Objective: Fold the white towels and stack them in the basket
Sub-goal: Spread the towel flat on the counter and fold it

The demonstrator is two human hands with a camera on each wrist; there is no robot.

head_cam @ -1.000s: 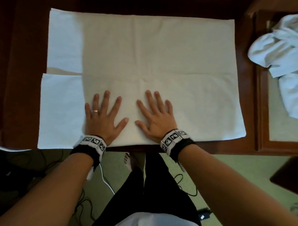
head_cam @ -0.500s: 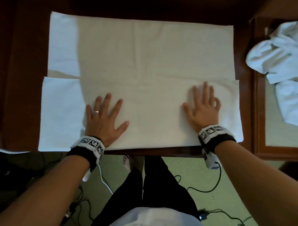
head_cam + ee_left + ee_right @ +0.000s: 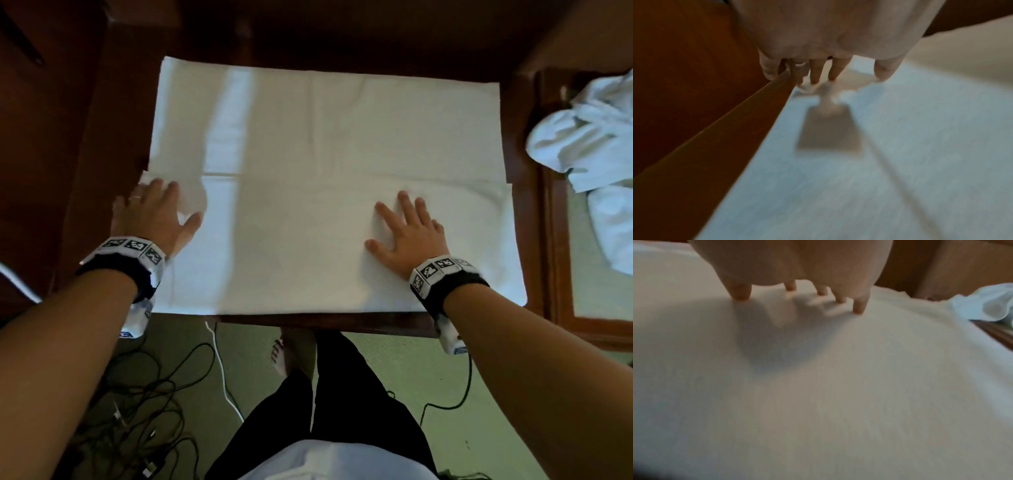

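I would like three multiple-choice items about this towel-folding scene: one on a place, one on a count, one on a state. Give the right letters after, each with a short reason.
1. Where is the left hand?
A. at the towel's left edge
B. at the towel's far right corner
C. off the table

2. How many hands touch the spread towel?
A. none
B. one
C. two

3. How is the right hand?
A. a fist
B. flat, fingers spread
C. pinching a corner

Key:
1 A: the left hand lies on the left edge of the spread towel.
2 C: both rest on it.
3 B: the right hand presses flat.
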